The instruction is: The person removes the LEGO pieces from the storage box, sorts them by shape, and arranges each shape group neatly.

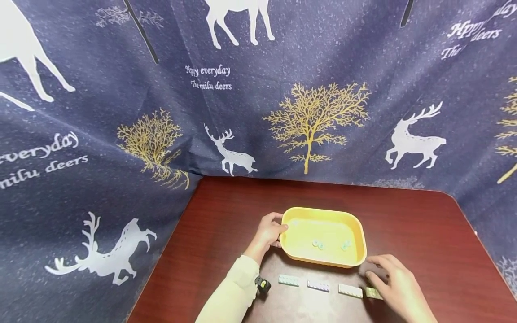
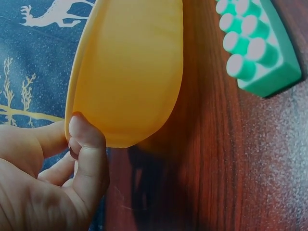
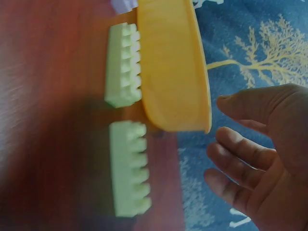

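On the dark red table (image 1: 226, 202), one yellow tub (image 1: 331, 231) was found, with one row of four studded blocks along its near side. Two hands are in attendance.

Left hand (image 1: 269, 231): one, grasping the rim of the tub at its left end, thumb on the inner side. Whether the base of the tub rests flat on the table cannot be told.

Right hand (image 1: 393, 280): one, released, holding nothing. Its fingers are loosely bent and spread, near the right front corner of the tub but apart from it; in the head view it partly covers the last block.

Blocks, counted from the left: one teal block (image 1: 288, 280), one purple block (image 1: 318, 285), one pale block (image 1: 350, 290), one yellow-green block (image 1: 373, 293). Gaps separate the first three; the last two lie close together.

Contents of the tub: small round pieces (image 1: 318, 244) in three places. One spot lies near the left end, two pieces sit side by side at the middle, and a further cluster is towards the right; its number is too small to confirm.

Behind the table hangs blue cloth (image 1: 242, 107), printed with deer and trees.
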A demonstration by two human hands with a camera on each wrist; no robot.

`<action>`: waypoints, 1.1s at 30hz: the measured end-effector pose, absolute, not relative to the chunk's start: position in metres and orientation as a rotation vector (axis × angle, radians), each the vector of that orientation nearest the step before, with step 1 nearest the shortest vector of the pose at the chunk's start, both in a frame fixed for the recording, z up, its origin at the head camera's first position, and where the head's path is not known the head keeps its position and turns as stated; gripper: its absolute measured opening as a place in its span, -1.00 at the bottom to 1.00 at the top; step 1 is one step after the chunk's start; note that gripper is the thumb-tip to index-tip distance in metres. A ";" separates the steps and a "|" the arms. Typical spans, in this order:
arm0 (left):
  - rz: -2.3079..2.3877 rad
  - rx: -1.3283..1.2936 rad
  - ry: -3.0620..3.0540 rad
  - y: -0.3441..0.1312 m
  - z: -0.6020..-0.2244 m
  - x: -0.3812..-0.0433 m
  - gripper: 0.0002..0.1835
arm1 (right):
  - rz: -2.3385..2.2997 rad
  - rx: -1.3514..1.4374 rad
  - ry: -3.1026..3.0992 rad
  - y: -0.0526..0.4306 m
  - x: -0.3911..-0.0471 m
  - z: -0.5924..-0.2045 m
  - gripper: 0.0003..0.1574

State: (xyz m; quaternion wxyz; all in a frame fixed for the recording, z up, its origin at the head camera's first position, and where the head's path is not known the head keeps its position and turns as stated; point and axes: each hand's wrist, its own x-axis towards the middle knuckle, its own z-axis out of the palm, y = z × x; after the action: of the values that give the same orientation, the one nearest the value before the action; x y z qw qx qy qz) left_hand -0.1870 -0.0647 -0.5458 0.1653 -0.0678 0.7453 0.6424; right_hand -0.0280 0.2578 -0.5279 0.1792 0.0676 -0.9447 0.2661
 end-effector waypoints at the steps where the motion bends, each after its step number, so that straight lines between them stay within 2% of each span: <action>1: 1.827 -0.195 2.125 -0.065 -0.547 -0.187 -0.55 | 0.755 0.213 -2.642 0.256 -0.030 -0.527 -0.55; 13: 1.831 -0.217 2.107 -0.067 -0.548 -0.187 -0.55 | 0.835 0.267 -2.567 0.239 -0.061 -0.514 -0.51; 33: 1.823 -0.218 2.116 -0.065 -0.550 -0.190 -0.54 | 0.739 0.282 -2.602 0.226 -0.089 -0.525 -0.53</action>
State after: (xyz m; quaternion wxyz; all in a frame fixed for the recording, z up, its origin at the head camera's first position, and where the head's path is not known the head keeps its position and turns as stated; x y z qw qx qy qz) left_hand -0.1899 -0.0650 -0.5498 0.1694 -0.0767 0.7443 0.6414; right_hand -0.0891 0.2256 -0.5253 0.2097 0.1012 -0.9355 0.2656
